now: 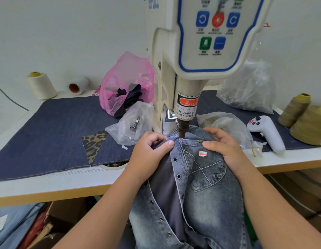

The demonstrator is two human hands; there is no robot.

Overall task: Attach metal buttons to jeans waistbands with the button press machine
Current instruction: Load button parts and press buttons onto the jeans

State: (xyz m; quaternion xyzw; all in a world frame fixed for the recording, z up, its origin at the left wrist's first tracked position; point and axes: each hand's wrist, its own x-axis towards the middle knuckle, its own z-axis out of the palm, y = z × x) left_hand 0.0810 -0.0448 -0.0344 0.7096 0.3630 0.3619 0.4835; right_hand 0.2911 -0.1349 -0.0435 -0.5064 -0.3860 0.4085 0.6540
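both hands, left hand [149, 150] and right hand [222, 146], pinch the jeans waistband [184, 141] between them under the press punch [182, 129].

Faded grey-blue denim jeans [206, 178] with metal eyelets lie under the glossy cream button press machine [192, 51]; a matt dark-blue denim mat [53, 133], crinkled pink plastic bag [123, 78] and what looks like a smooth white plastic controller [267, 133] surround it.

left: bare denim mat [53, 126] | right: controller [267, 132], thread cones [303, 119] | behind: press head [184, 108], bags [129, 83]
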